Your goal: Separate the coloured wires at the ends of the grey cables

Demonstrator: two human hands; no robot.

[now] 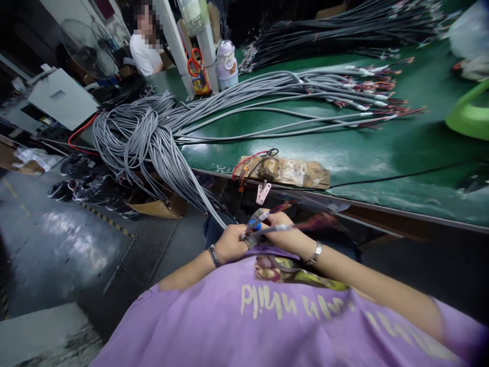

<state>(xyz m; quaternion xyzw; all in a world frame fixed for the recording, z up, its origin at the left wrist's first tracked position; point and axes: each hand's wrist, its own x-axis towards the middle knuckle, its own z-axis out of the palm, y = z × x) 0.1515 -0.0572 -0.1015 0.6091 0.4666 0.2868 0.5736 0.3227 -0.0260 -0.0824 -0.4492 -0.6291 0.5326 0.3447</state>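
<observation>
Left hand (229, 243) and right hand (286, 233) around 1 grey cable (273, 228).

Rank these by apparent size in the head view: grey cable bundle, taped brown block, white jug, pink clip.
1. grey cable bundle, by far the largest.
2. taped brown block.
3. white jug; it stands farther back, so its place against the block is unsure.
4. pink clip, smallest.

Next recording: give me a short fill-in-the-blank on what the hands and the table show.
1. The left hand and right hand grip a thin cable in front of a ___ shirt.
2. The table has a ___ top.
3. The cable bundle spilling over the table's edge is ___.

Missing words: purple; green; grey.
</observation>
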